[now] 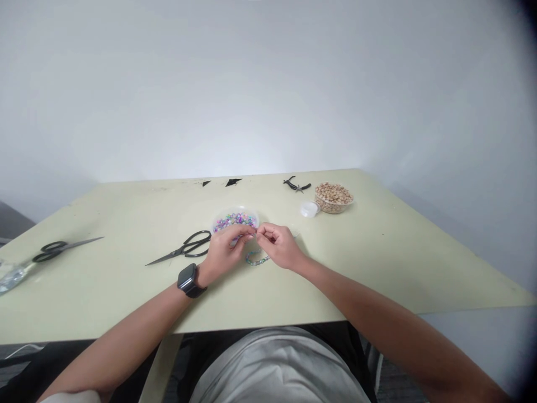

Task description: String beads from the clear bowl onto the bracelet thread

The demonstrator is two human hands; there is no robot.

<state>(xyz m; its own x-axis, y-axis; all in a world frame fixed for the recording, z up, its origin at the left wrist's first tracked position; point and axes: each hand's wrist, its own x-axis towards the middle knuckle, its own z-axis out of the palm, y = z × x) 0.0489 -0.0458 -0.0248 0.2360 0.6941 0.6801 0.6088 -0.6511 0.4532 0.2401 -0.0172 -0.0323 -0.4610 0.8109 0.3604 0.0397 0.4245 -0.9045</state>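
My left hand [227, 248], with a dark watch on its wrist, is pinched at the front edge of a clear bowl of colourful beads [235, 218]. Fingertip to fingertip with it, my right hand [278, 244] is pinched as well. What the fingertips hold is too small to make out. A strand of blue-green beads [255, 261] curves on the table just below and between the hands, partly covered by the right one. Black-handled scissors [181, 250] lie beside my left hand, their handle partly behind it.
A tub of tan beads [333, 197], a small white container [310, 209] and black pliers [297, 184] are at the back right. Black scraps [233, 182] lie at the back edge. More scissors [59, 250] and a clear plastic bag [12, 276] are at the left.
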